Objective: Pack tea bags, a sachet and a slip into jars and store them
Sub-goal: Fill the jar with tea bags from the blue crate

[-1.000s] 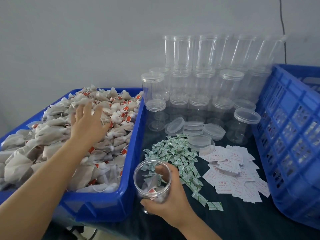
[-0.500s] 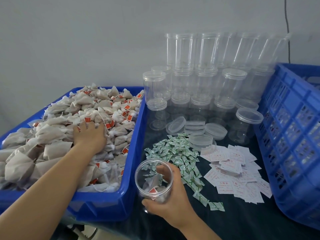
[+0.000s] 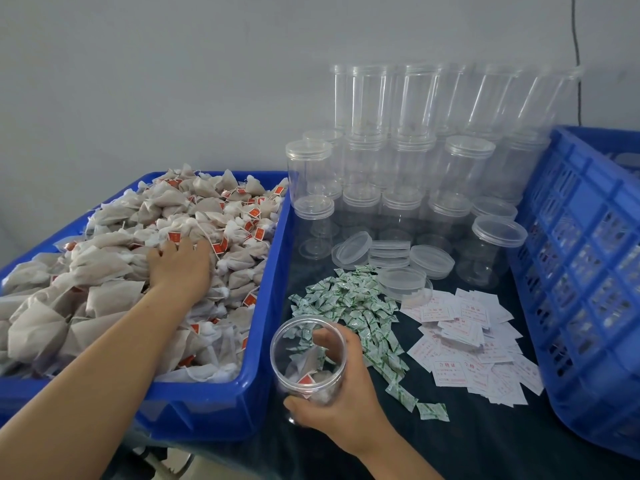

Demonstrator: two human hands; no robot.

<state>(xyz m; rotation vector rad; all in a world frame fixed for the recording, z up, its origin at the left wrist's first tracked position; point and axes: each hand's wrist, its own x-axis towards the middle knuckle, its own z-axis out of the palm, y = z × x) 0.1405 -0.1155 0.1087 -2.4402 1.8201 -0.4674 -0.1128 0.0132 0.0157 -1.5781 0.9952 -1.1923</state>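
Many steps of the job remained, judging by how things lay. At the left of the frame the blue bin (image 3: 221, 407) was heaped with tea bags (image 3: 114, 271), hardly dented. At the right edge stood a blue slatted crate (image 3: 585, 271), presumably where filled jars were to be stored; none could be made out inside it, though its interior was mostly hidden. In the upper middle the stacked empty jars (image 3: 408, 161) waited against the wall, some capped, with loose lids (image 3: 394, 252) lying in front of them.

Lower centre, the pile of green-and-white sachets (image 3: 349, 306) and, to its right, the scatter of white slips (image 3: 467, 334) lay on the dark table, apparently untouched for this jar.

The left hand (image 3: 180, 268) rested palm down in the tea bags at centre left, fingers curled into the heap; whether it had actually closed on a bag I could not tell. The right hand (image 3: 332, 393) was wrapped round the open jar (image 3: 308, 358) at the bottom centre, just beside the bin's near corner, thumb at the front and fingers behind the clear wall.

That jar held only a few tea bags at its bottom, so filling was at an early stage; sachet, slip, lid and storing were, by my reckoning, all to come.
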